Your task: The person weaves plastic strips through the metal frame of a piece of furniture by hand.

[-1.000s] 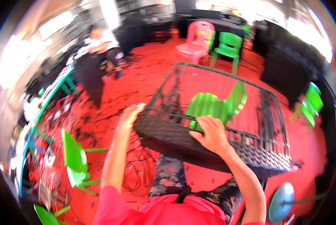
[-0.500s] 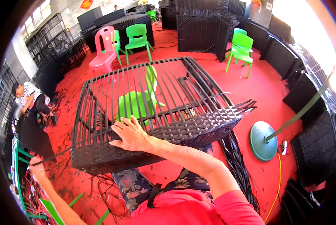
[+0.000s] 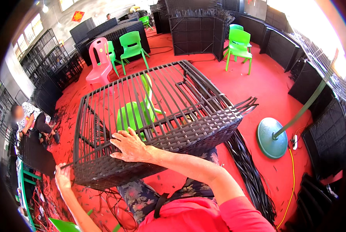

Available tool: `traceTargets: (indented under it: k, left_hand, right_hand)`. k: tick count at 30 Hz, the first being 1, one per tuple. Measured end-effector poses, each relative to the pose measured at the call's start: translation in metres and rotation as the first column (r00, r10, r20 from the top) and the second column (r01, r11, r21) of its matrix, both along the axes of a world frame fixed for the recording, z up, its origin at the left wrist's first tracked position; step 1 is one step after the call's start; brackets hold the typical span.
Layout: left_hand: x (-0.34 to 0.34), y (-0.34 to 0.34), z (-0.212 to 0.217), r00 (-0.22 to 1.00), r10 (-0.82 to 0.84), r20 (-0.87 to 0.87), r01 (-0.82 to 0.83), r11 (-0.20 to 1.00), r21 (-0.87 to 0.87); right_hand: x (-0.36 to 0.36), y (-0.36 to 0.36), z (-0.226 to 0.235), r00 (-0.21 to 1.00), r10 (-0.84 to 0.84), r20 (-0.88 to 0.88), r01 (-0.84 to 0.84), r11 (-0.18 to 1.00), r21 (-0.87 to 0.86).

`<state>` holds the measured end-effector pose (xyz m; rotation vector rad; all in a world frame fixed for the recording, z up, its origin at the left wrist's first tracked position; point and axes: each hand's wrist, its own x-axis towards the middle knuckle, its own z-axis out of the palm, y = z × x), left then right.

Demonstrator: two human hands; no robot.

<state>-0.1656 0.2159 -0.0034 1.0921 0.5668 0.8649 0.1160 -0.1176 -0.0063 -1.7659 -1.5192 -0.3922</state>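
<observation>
A black frame with a woven near band (image 3: 173, 145) rests across my lap. Dark parallel strips (image 3: 138, 94) run from the band to the frame's far bar. My right hand (image 3: 130, 147) lies on the left part of the weave with its fingers spread. Just outside the frame's left corner, my left hand (image 3: 63, 177) pinches a dark flat strip (image 3: 66, 166) beside the woven edge. Several loose strip ends (image 3: 246, 106) stick out at the band's right end.
A green chair (image 3: 132, 114) shows through the strips. Beyond stand a pink chair (image 3: 99, 63) and more green chairs (image 3: 238, 48). A round green stand base (image 3: 272, 137) is at right, near a bundle of black strips (image 3: 250, 174). A person (image 3: 36, 120) sits at far left.
My left hand has moved right and in to the frame's left corner, so less of the strip shows. My right hand stays on the weave. The view has shifted slightly.
</observation>
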Motion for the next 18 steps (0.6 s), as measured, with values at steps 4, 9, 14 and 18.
traceTargets:
  k: [4,9,14,18]
  left_hand:
    - [-0.086,0.076,-0.005,0.958,0.286,0.034,-0.280,0.952,-0.121]
    - [-0.083,0.039,0.004,0.962,0.271,0.035,-0.259,0.946,-0.197]
    - [0.020,-0.049,0.004,0.925,-0.021,-0.378,0.107,0.972,0.209]
    - [0.037,-0.053,0.008,0.955,-0.044,-0.293,0.067,0.995,0.069]
  right_hand:
    - [0.006,-0.059,0.033,0.928,0.253,-0.272,-0.213,0.963,0.168]
    - [0.055,-0.225,0.038,0.115,0.413,-0.904,-0.441,0.836,0.326]
    - [0.111,-0.382,-0.066,-0.133,0.579,-0.805,0.183,0.812,0.554]
    - [0.153,-0.392,-0.101,-0.072,0.367,-0.927,0.766,0.615,0.184]
